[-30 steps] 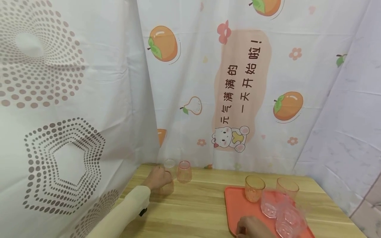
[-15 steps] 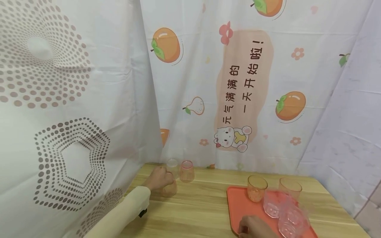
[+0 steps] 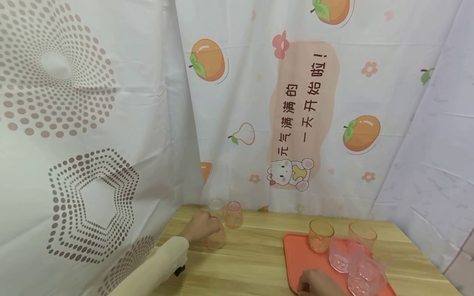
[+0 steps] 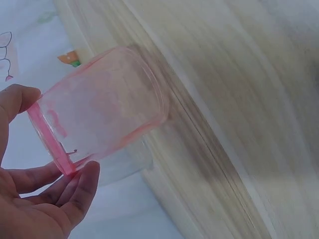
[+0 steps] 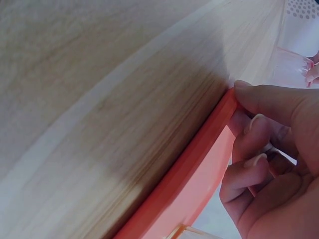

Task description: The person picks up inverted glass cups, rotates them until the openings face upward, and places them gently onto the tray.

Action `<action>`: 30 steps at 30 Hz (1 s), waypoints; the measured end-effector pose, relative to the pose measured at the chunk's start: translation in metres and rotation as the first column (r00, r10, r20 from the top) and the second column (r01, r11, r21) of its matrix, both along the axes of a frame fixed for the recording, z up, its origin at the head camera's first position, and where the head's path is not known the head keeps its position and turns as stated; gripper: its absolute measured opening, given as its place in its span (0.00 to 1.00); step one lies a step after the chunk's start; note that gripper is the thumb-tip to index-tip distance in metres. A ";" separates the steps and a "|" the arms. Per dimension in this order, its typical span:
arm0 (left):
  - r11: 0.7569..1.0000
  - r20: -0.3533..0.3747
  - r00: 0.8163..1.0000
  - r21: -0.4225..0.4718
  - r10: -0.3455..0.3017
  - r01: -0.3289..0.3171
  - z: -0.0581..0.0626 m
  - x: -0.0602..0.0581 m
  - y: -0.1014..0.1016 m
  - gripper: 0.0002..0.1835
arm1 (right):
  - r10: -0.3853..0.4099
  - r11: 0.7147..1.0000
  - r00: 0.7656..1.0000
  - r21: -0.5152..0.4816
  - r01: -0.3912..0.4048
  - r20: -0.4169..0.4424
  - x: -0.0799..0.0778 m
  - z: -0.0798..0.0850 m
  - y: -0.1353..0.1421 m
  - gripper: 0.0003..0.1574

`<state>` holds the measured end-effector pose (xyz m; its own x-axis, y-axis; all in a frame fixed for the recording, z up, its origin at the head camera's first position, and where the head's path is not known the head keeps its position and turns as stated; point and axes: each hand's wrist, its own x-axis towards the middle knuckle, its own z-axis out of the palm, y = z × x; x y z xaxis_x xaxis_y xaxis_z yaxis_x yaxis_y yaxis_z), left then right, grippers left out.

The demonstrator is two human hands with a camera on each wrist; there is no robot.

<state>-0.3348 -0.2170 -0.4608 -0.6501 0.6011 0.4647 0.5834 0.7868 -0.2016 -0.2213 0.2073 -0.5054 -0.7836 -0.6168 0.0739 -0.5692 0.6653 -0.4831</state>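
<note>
Likely at the positioning step, the left hand (image 3: 201, 225) grips, thumb opposite fingers, the rim of a see-through pink tumbler (image 4: 104, 102) near two other transparent tumblers (image 3: 234, 218) on the pale wood-grain table (image 3: 244, 263), the right hand (image 5: 279, 144) pinches a red-orange, plastic-looking tray's edge (image 5: 194, 149), and release would call for even loosening.

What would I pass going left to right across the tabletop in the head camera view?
Pale sleeve → left hand → pink glass in its grip → pink-topped glass → amber glass → pale orange glass. The rest overlap too much to place.
</note>
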 end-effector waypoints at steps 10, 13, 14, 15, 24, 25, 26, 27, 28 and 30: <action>0.825 0.501 0.865 0.474 0.033 -0.306 0.005 0.012 0.011 0.14 | -0.005 1.000 0.999 0.016 0.006 -0.034 0.003 0.002 -0.001 0.10; 0.814 0.509 0.860 0.489 0.026 -0.314 0.004 0.013 0.014 0.12 | -0.014 1.000 1.000 0.020 0.014 -0.026 0.003 0.003 -0.001 0.10; 0.814 0.507 0.862 0.492 0.022 -0.310 0.004 0.013 0.014 0.13 | -0.015 1.000 1.000 0.020 0.015 -0.023 0.003 0.004 -0.001 0.10; 0.816 0.500 0.866 0.493 0.020 -0.303 0.003 0.013 0.014 0.12 | -0.017 1.000 1.000 0.020 0.017 -0.018 0.003 0.004 -0.001 0.09; 0.793 0.537 0.841 0.541 -0.068 -0.282 -0.001 0.017 0.015 0.15 | 0.000 0.999 0.999 0.032 0.001 -0.038 0.003 0.004 -0.001 0.10; 0.787 0.543 0.835 0.552 -0.089 -0.275 -0.001 0.017 0.016 0.16 | 0.000 1.000 0.999 0.032 0.001 -0.037 0.003 0.004 -0.001 0.10; 0.781 0.548 0.829 0.566 -0.116 -0.265 -0.001 0.018 0.017 0.17 | 0.001 1.000 0.999 0.030 0.000 -0.037 0.003 0.004 -0.001 0.10; 0.777 0.546 0.827 0.576 -0.135 -0.253 -0.001 0.019 0.017 0.18 | 0.003 1.000 0.999 0.029 -0.002 -0.037 0.003 0.004 -0.001 0.10; 0.773 0.546 0.823 0.585 -0.155 -0.243 -0.002 0.020 0.018 0.18 | 0.002 1.000 0.999 0.028 -0.001 -0.037 0.003 0.003 -0.001 0.10; 0.770 0.544 0.818 0.598 -0.185 -0.223 -0.002 0.021 0.020 0.18 | 0.001 1.000 0.999 0.026 0.000 -0.041 0.003 0.003 -0.001 0.10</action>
